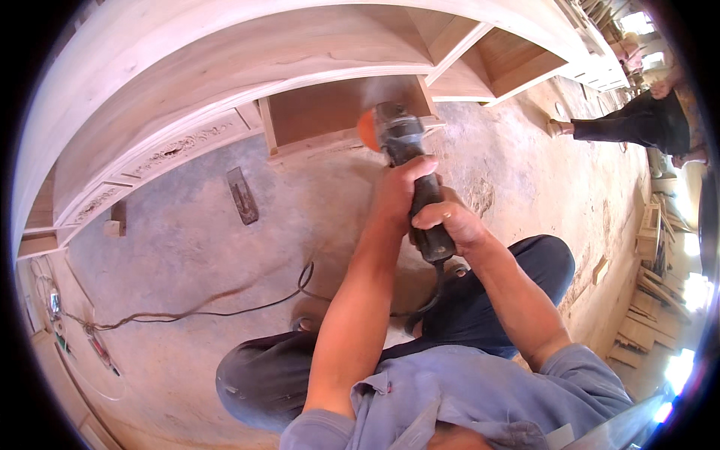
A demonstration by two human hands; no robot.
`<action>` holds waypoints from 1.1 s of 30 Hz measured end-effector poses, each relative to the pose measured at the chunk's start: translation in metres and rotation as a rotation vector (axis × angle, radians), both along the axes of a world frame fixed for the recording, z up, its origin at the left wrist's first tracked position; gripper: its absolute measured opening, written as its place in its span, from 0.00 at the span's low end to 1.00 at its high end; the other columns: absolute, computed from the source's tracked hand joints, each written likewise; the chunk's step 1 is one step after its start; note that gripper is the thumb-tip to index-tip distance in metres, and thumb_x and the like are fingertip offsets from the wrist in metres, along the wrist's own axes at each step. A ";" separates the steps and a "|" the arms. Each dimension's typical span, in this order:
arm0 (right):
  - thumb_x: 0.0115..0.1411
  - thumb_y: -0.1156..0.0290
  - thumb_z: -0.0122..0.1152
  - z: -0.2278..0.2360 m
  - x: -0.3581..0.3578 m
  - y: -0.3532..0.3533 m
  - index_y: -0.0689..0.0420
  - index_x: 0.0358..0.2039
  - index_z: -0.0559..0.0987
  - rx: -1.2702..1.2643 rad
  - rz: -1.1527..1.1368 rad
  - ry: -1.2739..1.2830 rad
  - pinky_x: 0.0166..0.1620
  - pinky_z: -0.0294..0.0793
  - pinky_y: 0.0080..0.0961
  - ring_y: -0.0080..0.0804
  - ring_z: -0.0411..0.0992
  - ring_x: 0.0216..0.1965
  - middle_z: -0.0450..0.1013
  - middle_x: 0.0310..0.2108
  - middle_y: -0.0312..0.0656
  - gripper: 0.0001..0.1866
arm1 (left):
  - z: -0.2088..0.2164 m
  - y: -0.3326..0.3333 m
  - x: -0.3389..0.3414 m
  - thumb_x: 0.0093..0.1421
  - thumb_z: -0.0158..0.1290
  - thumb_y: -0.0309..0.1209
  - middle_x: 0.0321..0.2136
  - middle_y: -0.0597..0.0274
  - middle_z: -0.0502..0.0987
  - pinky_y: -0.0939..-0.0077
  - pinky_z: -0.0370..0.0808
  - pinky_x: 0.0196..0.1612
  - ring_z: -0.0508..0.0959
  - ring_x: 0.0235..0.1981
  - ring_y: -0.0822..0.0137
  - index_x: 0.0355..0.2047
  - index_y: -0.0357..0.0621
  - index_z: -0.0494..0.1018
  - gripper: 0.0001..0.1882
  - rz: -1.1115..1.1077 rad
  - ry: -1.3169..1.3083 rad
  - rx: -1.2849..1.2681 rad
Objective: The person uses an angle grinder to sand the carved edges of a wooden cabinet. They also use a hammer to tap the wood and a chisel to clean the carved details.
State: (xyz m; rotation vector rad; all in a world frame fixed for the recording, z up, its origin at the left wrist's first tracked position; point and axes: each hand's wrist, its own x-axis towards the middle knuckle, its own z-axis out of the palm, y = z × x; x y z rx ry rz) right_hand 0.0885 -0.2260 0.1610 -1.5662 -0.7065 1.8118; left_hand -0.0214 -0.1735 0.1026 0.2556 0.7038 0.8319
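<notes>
Both my hands grip a black angle grinder with an orange disc on its head. My left hand is closed round the body just behind the head. Lower down, my right hand wraps the rear of the handle. The disc is by the open drawer of a pale wooden cabinet, above its front board; whether it touches wood I cannot tell. A hazy patch, like dust, hangs over the disc. From the grinder's rear end a black cord runs down.
The cord crosses the concrete floor leftward to tangled wires and a red-handled tool. A flat dark piece lies left of the drawer. At the right are a person's dark-trousered leg and stacked wood pieces.
</notes>
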 end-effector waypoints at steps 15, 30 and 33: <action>0.42 0.73 0.65 0.006 -0.070 0.013 0.64 0.54 0.67 -0.023 0.248 -0.077 0.38 0.76 0.28 0.32 0.75 0.33 0.73 0.35 0.44 0.36 | 0.012 -0.019 -0.083 0.56 0.61 0.36 0.29 0.60 0.79 0.70 0.76 0.35 0.79 0.28 0.65 0.37 0.38 0.77 0.14 0.257 0.002 -0.052; 0.48 0.71 0.64 -0.012 0.009 0.002 0.62 0.35 0.79 0.019 0.036 -0.179 0.43 0.79 0.38 0.37 0.79 0.35 0.77 0.29 0.44 0.13 | -0.039 0.011 -0.001 0.63 0.51 0.33 0.27 0.59 0.78 0.69 0.75 0.35 0.77 0.27 0.68 0.32 0.42 0.77 0.08 0.023 0.424 0.917; 0.44 0.66 0.64 -0.045 0.031 -0.006 0.60 0.44 0.80 0.028 0.124 0.109 0.52 0.75 0.35 0.40 0.77 0.43 0.78 0.39 0.45 0.24 | -0.030 -0.009 -0.003 0.63 0.50 0.33 0.27 0.61 0.78 0.69 0.75 0.36 0.76 0.28 0.69 0.32 0.45 0.77 0.08 0.094 0.127 0.355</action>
